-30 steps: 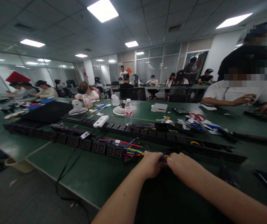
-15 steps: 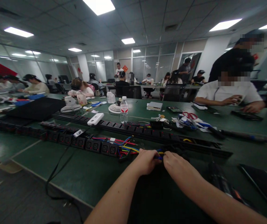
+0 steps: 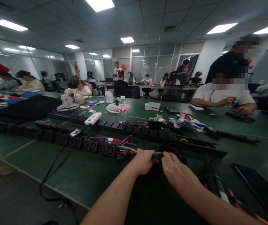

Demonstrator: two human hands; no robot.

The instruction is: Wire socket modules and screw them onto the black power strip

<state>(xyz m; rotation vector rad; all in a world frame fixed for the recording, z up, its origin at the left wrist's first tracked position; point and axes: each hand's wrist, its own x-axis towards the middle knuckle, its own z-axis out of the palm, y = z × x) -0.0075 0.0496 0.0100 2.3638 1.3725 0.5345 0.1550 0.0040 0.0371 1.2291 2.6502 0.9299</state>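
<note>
Coloured wires (image 3: 130, 149) run out of the open end of the near socket strip (image 3: 87, 144), to the left of the hands, and reach the fingers of the left hand (image 3: 145, 161). That hand is closed on them, with a bit of blue showing at its fingertips, a hold that probably keeps the loose strands together and steady. The right hand (image 3: 174, 167) is just beside it, fingers bent and pointing in toward the same spot; whether it grips a wire, I cannot tell. Having the fingertips so close likely gives fine control over such thin, springy strands.

The near strip lies flat on the green surface (image 3: 77, 175), which seems to bear its weight, so neither hand has to. Beyond the hands, a longer strip (image 3: 143, 133) lies roughly parallel to it, with a white device (image 3: 93, 118) resting on top and a water bottle (image 3: 122, 109) upright just behind. To the right of the hands are a black and orange tool (image 3: 214, 179), perhaps set there for easy reach, and a dark flat panel (image 3: 258, 187). Farther off, a person in a white shirt (image 3: 223, 95) sits across the surface.
</note>
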